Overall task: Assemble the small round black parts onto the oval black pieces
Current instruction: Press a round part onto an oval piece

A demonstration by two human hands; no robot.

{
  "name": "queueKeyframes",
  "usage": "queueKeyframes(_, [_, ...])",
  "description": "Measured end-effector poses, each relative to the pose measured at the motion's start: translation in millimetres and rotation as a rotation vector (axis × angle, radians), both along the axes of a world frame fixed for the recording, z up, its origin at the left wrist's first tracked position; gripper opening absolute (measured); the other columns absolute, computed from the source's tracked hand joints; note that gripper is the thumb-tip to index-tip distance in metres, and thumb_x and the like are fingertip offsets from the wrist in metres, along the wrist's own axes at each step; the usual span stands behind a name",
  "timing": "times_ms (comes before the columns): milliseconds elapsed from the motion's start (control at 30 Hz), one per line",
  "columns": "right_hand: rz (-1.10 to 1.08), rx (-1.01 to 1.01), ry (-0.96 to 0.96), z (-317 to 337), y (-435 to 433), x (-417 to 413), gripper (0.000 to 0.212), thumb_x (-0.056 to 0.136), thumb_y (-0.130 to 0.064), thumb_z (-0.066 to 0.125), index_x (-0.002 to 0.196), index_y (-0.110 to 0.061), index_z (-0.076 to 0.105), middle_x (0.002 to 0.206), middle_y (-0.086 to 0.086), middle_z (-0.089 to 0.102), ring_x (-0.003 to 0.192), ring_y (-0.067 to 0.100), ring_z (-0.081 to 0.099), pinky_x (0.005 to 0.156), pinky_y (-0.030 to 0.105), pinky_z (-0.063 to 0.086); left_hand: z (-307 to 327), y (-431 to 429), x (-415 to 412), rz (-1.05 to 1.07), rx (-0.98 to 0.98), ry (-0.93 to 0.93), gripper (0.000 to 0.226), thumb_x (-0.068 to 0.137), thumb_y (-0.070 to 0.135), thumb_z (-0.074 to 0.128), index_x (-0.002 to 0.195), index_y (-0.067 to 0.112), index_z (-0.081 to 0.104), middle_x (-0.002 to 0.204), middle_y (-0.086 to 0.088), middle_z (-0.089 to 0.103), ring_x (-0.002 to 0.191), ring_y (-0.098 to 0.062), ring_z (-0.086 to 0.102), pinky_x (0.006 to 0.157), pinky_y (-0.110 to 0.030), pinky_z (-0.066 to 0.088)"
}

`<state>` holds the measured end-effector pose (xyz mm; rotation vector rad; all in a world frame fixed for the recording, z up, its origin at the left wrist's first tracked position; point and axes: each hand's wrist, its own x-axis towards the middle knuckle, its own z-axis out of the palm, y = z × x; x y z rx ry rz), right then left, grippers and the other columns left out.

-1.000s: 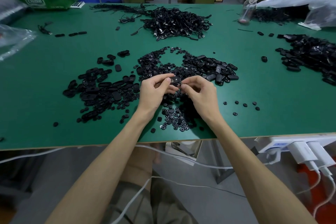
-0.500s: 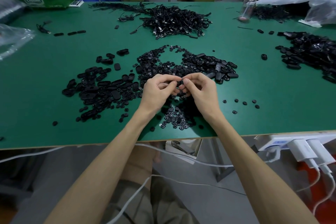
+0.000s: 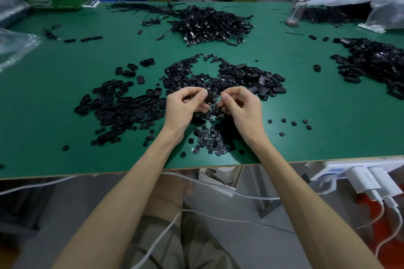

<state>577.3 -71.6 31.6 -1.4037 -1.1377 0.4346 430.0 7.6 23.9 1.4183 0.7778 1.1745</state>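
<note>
My left hand [image 3: 188, 105] pinches an oval black piece [image 3: 210, 97] between thumb and fingers, just above the middle of the green table [image 3: 328, 137]. My right hand [image 3: 240, 105] is curled close beside it; its fingertips nearly touch the piece, and whether they pinch a small round part I cannot tell. Under and behind the hands lies a heap of small round black parts [image 3: 207, 137]. A spread of oval black pieces [image 3: 122, 107] lies to the left, and more ovals [image 3: 262, 83] lie to the right of the heap.
A tangle of black cables [image 3: 209, 24] lies further back. Another pile of black parts [image 3: 376, 61] sits at the right edge, near a clear bottle [image 3: 298, 4] and plastic bags [image 3: 371, 0]. A few loose round parts [image 3: 293, 123] lie right of my hands. Chargers [image 3: 367, 183] hang off the table's front.
Both hands stayed together over the heap and rose slightly. The fingertips have parted a little, so the oval piece now shows between them.
</note>
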Motion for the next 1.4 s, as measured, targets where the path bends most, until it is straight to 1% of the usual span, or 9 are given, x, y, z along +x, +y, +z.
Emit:
queueKeyframes(233, [-0.021, -0.015, -0.1, 1.8, -0.9, -2.1, 0.009, 0.1, -0.012, 0.064, 0.104, -0.011, 0.072, 0.08, -0.001, 0.075, 0.078, 0.012, 0.072, 0.083, 0.04, 0.059, 1.5, 0.4, -0.2, 0.007, -0.07, -0.063, 0.01, 0.095, 0.014, 0.075, 0.101, 0.006, 0.075, 0.083, -0.005, 0.077, 0.067, -0.023, 0.074, 0.065, -0.03, 0.061])
queueKeyframes(333, [-0.01, 0.005, -0.136, 2.7, -2.9, -3.6, 0.008, 0.099, -0.016, 0.067, 0.105, -0.015, 0.072, 0.076, -0.003, 0.074, 0.077, 0.01, 0.072, 0.082, 0.042, 0.058, 0.4, -0.6, 0.5, -0.015, -0.017, -0.002, 0.01, 0.094, 0.013, 0.076, 0.101, 0.005, 0.076, 0.084, -0.006, 0.077, 0.067, -0.026, 0.075, 0.064, -0.032, 0.062])
queueKeyframes(433, [0.003, 0.016, -0.172, 3.5, -3.5, -4.9, 0.009, 0.098, -0.018, 0.069, 0.106, -0.015, 0.073, 0.074, -0.004, 0.074, 0.075, 0.012, 0.071, 0.078, 0.043, 0.057, -0.5, -2.4, 2.6, -0.045, 0.1, 0.091, 0.003, 0.094, 0.014, 0.076, 0.096, 0.011, 0.077, 0.097, -0.014, 0.073, 0.067, -0.029, 0.075, 0.063, -0.037, 0.063])
queueKeyframes(600, [-0.014, 0.017, -0.227, 3.2, -2.6, -5.1, 0.006, 0.098, -0.018, 0.069, 0.099, -0.014, 0.074, 0.075, -0.005, 0.073, 0.072, 0.013, 0.069, 0.069, 0.037, 0.055, -0.5, -3.0, 2.8, -0.051, 0.137, 0.137, 0.002, 0.094, 0.013, 0.076, 0.093, 0.014, 0.077, 0.101, -0.018, 0.07, 0.065, -0.03, 0.074, 0.063, -0.043, 0.064])
queueKeyframes(800, [-0.02, -0.016, -0.212, 2.3, -2.5, -4.8, 0.007, 0.098, -0.019, 0.07, 0.098, -0.014, 0.074, 0.077, -0.004, 0.074, 0.075, 0.014, 0.07, 0.074, 0.039, 0.056, 0.2, -3.3, 2.7, -0.033, 0.147, 0.138, 0.006, 0.095, 0.013, 0.075, 0.092, 0.018, 0.077, 0.101, -0.011, 0.068, 0.065, -0.03, 0.075, 0.063, -0.039, 0.064])
queueKeyframes(900, [-0.01, -0.02, -0.21, 2.1, -2.2, -5.0, 0.006, 0.098, -0.019, 0.069, 0.097, -0.014, 0.073, 0.077, -0.005, 0.074, 0.076, 0.012, 0.07, 0.073, 0.034, 0.056, -0.1, -3.3, 2.9, -0.036, 0.142, 0.134, 0.005, 0.095, 0.013, 0.075, 0.093, 0.017, 0.077, 0.102, -0.011, 0.068, 0.066, -0.029, 0.075, 0.063, -0.039, 0.064])
queueKeyframes(1000, [-0.032, -0.018, -0.211, 1.9, -1.5, -6.0, 0.006, 0.098, -0.019, 0.068, 0.096, -0.015, 0.072, 0.081, -0.005, 0.072, 0.076, 0.01, 0.067, 0.07, 0.028, 0.053, -0.4, -2.4, 3.2, -0.015, 0.142, 0.129, 0.004, 0.096, 0.012, 0.073, 0.098, 0.011, 0.077, 0.104, -0.016, 0.069, 0.068, -0.026, 0.075, 0.065, -0.039, 0.064])
queueKeyframes(1167, [-0.094, -0.021, -0.13, 3.5, -1.0, -2.5, 0.006, 0.096, -0.016, 0.068, 0.096, -0.012, 0.072, 0.087, -0.004, 0.072, 0.081, 0.011, 0.065, 0.077, 0.028, 0.053, -1.1, -0.8, 2.2, 0.008, 0.099, 0.08, 0.017, 0.102, 0.0, 0.06, 0.107, 0.008, 0.074, 0.111, -0.02, 0.071, 0.08, -0.025, 0.076, 0.072, -0.034, 0.064])
queueKeyframes(1400, [-0.12, -0.029, -0.091, 4.0, -2.0, -2.1, 0.005, 0.095, -0.015, 0.069, 0.094, -0.013, 0.073, 0.085, -0.01, 0.071, 0.076, 0.001, 0.062, 0.074, 0.019, 0.05, -2.2, -0.4, 2.2, -0.001, 0.095, 0.066, 0.018, 0.1, -0.003, 0.061, 0.113, 0.004, 0.072, 0.103, -0.015, 0.074, 0.084, -0.026, 0.078, 0.076, -0.033, 0.064])
